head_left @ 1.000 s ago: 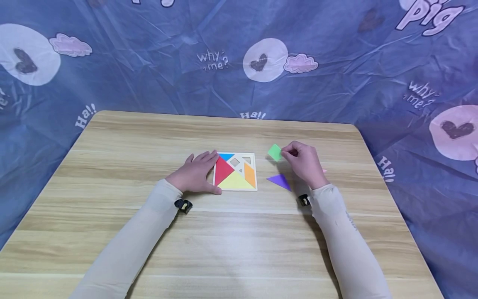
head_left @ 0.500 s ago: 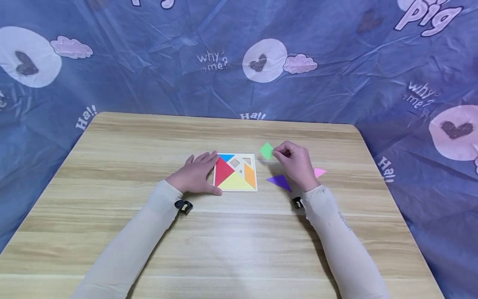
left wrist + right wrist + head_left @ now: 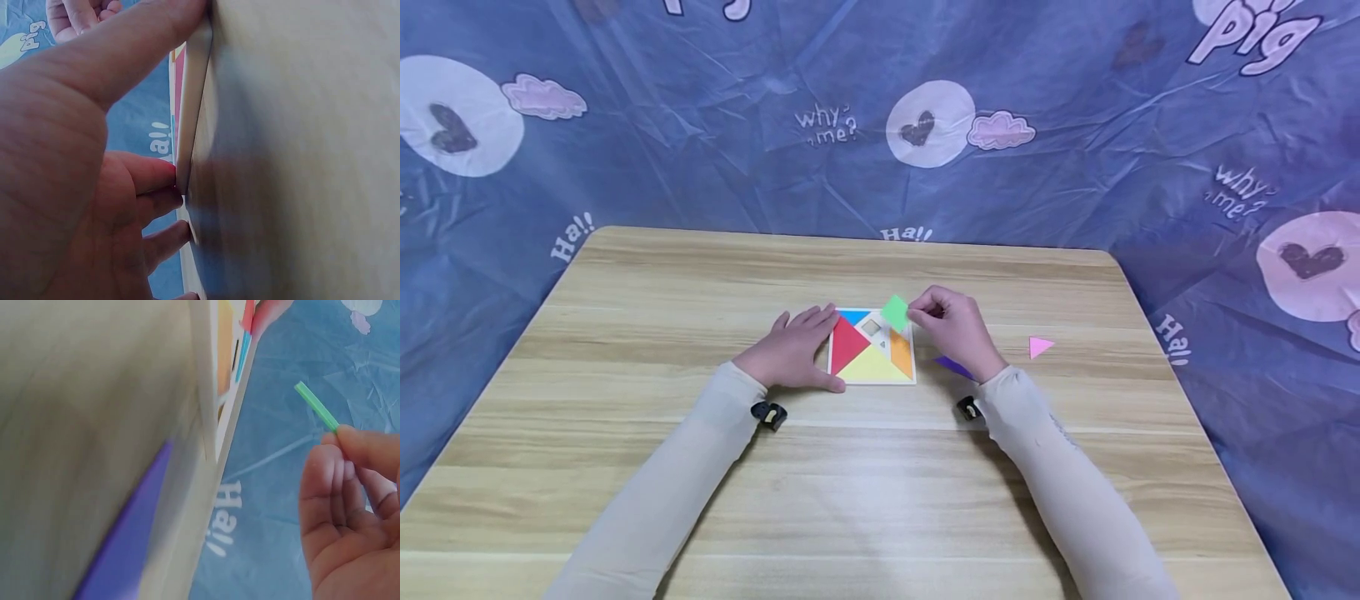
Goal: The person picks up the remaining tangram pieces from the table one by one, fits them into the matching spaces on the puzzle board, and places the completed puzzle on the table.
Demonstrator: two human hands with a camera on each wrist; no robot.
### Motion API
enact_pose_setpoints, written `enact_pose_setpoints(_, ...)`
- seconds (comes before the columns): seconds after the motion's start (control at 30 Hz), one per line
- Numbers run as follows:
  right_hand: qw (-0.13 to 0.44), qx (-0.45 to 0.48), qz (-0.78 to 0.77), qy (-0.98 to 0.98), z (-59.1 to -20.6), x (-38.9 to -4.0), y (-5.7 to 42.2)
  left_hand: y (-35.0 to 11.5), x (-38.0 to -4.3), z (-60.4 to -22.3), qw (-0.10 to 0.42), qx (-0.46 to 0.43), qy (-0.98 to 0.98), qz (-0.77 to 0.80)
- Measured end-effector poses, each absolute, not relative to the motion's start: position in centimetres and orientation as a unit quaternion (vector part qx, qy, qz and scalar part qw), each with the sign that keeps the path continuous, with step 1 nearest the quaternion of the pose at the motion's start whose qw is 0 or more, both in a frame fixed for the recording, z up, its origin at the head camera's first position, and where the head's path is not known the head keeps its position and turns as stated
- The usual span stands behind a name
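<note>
A white-framed tangram puzzle board (image 3: 872, 384) lies on the table with blue, red, yellow and orange pieces in it and a few bare hollows at its upper right. My left hand (image 3: 793, 346) rests at the board's left side, fingers spread, thumb at the near corner and index fingertip at the far one. Between thumb and index finger my right hand (image 3: 955, 329) pinches a green square tangram piece (image 3: 895, 312) by one corner. In the right wrist view the green piece (image 3: 317, 406) is seen edge-on, raised above the board's level.
A purple triangle (image 3: 953, 367) lies right of the board, partly hidden under my right hand. Farther right is a pink triangle (image 3: 1040, 347). Behind the wooden table (image 3: 850, 483) hangs a blue printed cloth (image 3: 715, 167).
My right hand has carried the green square leftward, from beside the board to over its upper right corner. The pink triangle has come into full view. My left hand stays put.
</note>
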State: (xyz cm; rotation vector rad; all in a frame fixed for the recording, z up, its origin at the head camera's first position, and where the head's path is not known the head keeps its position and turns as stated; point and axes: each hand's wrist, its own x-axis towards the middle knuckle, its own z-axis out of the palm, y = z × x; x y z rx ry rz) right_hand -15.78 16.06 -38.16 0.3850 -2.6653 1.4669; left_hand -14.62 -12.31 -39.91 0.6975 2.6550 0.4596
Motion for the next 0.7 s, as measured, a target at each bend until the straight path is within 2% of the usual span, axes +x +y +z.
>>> enact_pose_setpoints(0.3, -0.030, 0.114, 0.473, -0.873, -38.9, -16.3, 14.4, -12.2, -14.7, -40.1, 0.180, 0.248, 0.938, 0.160)
enact_pose_setpoints(0.7, -0.048, 0.122, 0.439, -0.889, -39.5, -17.2, 13.2, -12.3, -14.8, -40.2, 0.178, 0.247, 0.939, 0.161)
